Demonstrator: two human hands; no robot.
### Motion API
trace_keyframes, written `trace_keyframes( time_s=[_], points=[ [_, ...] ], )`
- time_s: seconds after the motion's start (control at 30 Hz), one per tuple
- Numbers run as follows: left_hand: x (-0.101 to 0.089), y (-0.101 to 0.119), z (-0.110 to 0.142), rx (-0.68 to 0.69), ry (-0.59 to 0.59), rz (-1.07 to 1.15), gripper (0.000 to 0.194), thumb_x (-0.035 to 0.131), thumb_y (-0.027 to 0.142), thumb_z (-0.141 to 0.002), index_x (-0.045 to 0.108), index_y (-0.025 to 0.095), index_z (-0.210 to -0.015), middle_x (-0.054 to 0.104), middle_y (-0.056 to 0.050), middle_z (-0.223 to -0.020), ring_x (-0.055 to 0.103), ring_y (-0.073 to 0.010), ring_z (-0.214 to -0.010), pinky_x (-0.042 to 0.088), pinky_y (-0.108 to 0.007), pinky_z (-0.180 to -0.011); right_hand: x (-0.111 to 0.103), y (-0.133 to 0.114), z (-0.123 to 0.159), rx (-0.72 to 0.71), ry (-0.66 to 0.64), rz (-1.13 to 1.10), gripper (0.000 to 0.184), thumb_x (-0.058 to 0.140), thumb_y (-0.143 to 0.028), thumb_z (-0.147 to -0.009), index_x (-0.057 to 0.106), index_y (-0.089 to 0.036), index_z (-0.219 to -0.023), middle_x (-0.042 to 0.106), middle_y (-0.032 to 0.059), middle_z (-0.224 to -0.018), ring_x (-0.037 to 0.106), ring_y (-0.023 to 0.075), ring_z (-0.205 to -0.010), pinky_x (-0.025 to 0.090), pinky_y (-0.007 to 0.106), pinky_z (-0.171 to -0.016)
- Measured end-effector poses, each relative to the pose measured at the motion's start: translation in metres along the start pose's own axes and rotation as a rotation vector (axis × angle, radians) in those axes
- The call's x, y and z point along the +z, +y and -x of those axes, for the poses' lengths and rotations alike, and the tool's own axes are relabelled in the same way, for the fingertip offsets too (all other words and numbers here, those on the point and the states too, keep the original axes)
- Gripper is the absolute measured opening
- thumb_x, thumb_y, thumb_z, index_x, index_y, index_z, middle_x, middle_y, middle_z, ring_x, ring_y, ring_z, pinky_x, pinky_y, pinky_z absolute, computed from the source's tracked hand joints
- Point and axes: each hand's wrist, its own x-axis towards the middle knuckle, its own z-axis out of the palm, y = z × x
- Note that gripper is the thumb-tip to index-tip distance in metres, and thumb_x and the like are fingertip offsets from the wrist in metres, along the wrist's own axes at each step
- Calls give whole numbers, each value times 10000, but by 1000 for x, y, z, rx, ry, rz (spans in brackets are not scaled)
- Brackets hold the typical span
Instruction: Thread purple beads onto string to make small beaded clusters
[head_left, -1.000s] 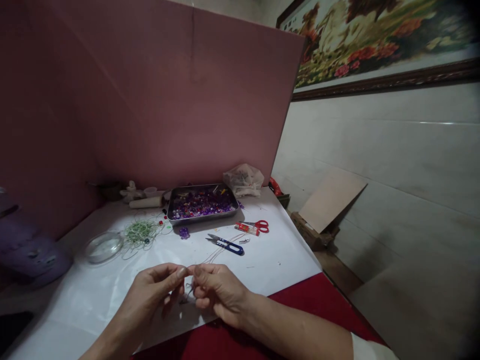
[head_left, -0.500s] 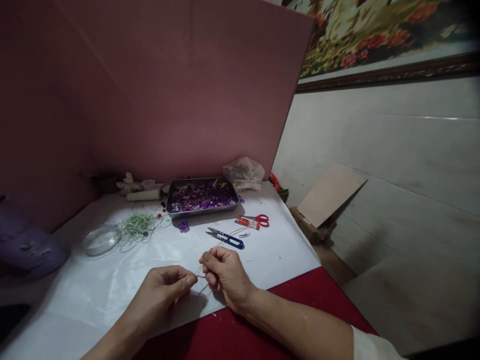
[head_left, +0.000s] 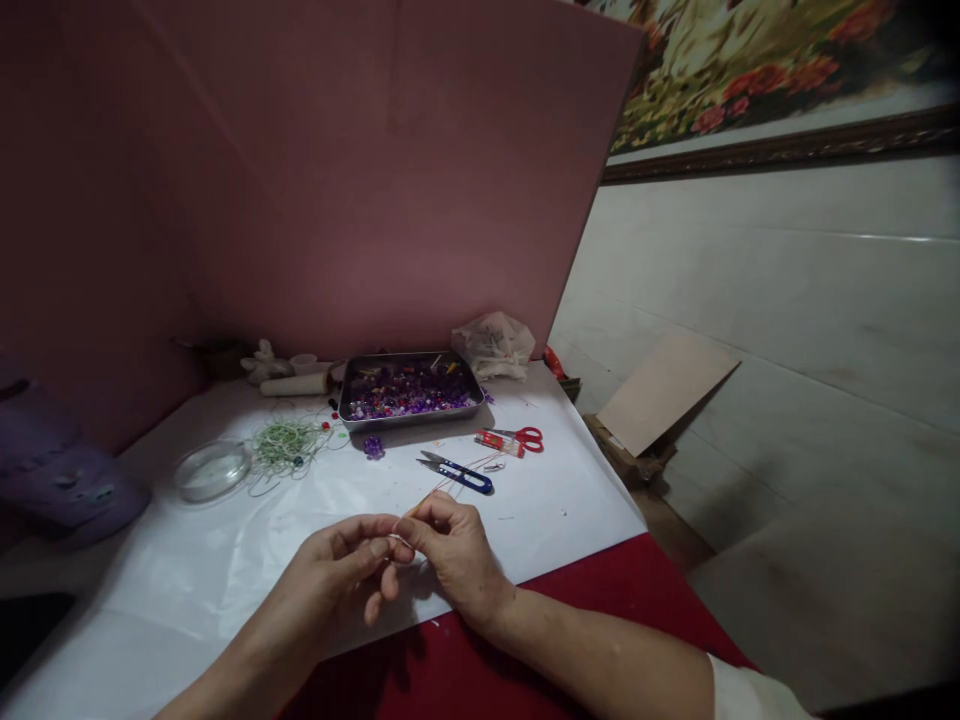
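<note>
- The left hand [head_left: 352, 558] and right hand [head_left: 459, 555] met at the fingertips, pinching thin reddish-brown strands [head_left: 435, 489] between thumb and forefinger, presumably to steady such fine material.
- The strands ran forward toward blue-handled metal snips [head_left: 471, 481], seemingly kept within reach.
- Glossy white paper [head_left: 570, 485] left room rightward; its near edge met red cloth [head_left: 600, 590], while a dark rectangular metal tray [head_left: 412, 421] bounded the back.

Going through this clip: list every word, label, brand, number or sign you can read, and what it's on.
No text is readable in this view.
Red lighter-like item beside the scissors: pale marks on it, too small to read.
Purple object at the left edge: marks too dark and blurred to tell whether they are writing.
</note>
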Motion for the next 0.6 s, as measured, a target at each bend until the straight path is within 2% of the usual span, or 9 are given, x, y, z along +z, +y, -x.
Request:
trace_keyframes(
  time_s=[0.07,0.23,0.33,0.43,0.6],
  points=[
    [-1,-1,-1,-21,-17,27,261,813,255,-567,695,118,-757,692,-50,-673,549,-82,-442,416,-167,-400,1,0,0,-2,0,4,230,708,-354,-712,665,-172,-578,536,-10,-618,476,133,-640,371,254,-634],
    [-8,-8,-4,-69,-45,22,210,810,271,-580,674,119,-628,615,-7,-449,495,-60,-365,351,-151,-391,3,2,2,-14,-23,-33,201,714,-352,-710,696,-187,-596,547,-7,-640,493,139,-661,375,259,-644],
    [-9,-11,-5,-81,-48,17,239,808,297,-579,651,120,-554,585,-2,-387,479,-57,-344,321,-148,-383,4,2,4,-21,-40,-57,163,722,-325,-709,718,-196,-611,562,-6,-624,504,144,-674,382,264,-669],
    [-8,-10,-4,-74,-43,-5,244,789,319,-605,661,115,-564,581,-6,-378,470,-55,-338,301,-148,-386,3,2,3,-1,-47,-85,136,722,-319,-710,740,-194,-660,594,2,-643,519,145,-684,386,260,-668],
    [-6,-5,-1,-128,4,-98,287,758,397,-614,687,120,-634,479,45,-320,289,-25,-261,141,-170,-329,1,3,0,75,-54,-183,187,717,-349,-702,720,-161,-696,610,-2,-642,516,124,-623,396,243,-624]
  ],
)
